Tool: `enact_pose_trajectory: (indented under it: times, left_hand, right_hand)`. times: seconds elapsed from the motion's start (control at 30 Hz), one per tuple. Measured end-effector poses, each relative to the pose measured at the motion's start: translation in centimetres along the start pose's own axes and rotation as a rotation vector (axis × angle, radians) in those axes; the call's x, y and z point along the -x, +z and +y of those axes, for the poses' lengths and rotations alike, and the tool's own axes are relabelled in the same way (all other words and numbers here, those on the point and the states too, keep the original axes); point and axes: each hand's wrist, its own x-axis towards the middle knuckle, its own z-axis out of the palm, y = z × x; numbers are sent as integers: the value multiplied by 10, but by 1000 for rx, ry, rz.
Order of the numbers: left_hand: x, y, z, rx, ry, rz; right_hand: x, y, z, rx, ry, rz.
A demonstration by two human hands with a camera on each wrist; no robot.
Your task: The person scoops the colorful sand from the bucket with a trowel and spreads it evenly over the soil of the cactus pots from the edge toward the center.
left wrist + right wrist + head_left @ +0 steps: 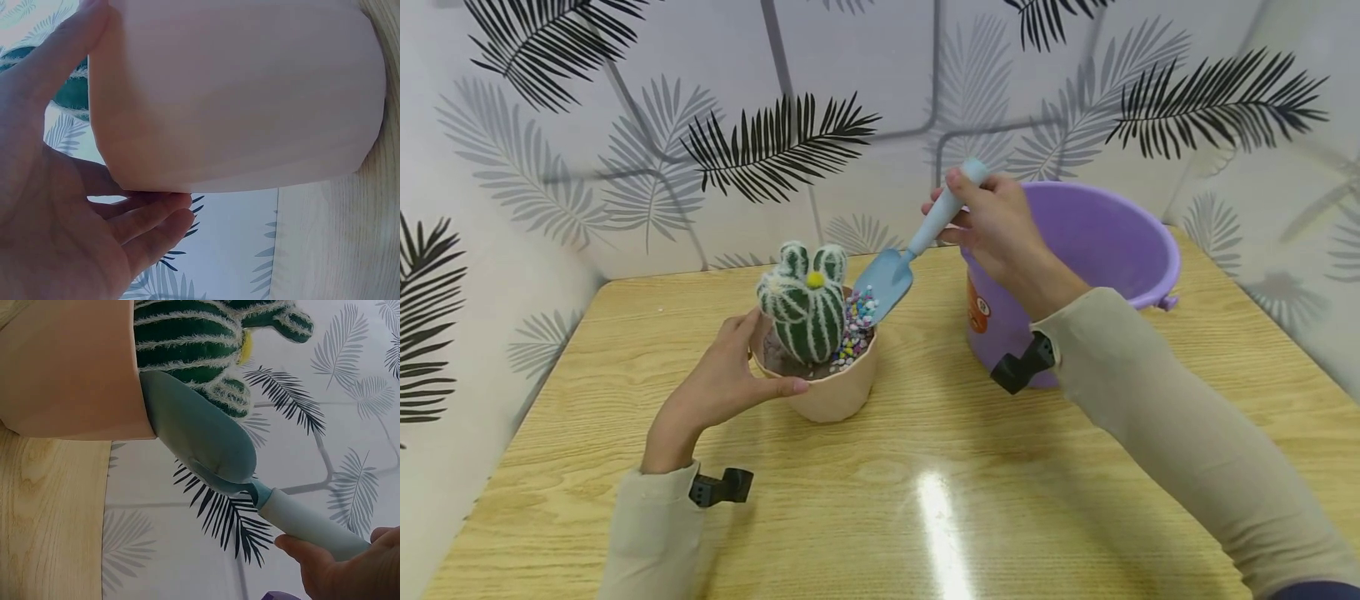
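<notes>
A green cactus with white fuzzy ribs and a yellow dot stands in a cream pot. My left hand holds this pot at its left side, thumb along the near rim and fingers round the back. My right hand grips the pale handle of a blue hand trowel above the pot's right side. The trowel's blade tilts down, its tip over the rim in the head view. Small multicoloured pebbles lie at the blade's tip and on the soil right of the cactus; grey-brown soil shows at the left.
A purple bucket with an orange sticker stands right of the pot, partly behind my right forearm. Both stand on a wooden table. A wall covering with leaf prints rises right behind the table's back edge.
</notes>
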Motion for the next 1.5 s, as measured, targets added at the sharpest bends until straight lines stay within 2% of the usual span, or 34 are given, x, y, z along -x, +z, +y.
enact_pose_trajectory:
  times: [0.47, 0.7, 1.17, 1.5]
  left_hand:
    - [-1, 0, 3, 10, 0, -12]
    - [0, -1, 4, 0, -2, -15]
    - [4, -3, 3, -9, -9, -21]
    - [10, 0, -2, 58, 11, 7]
  right_hand:
    - [7, 2, -11, 6, -34, -30]
    - [6, 4, -3, 5, -34, -53]
    - [5, 9, 3, 62, -100, -47]
    - [5, 7, -1, 86, -102, -38]
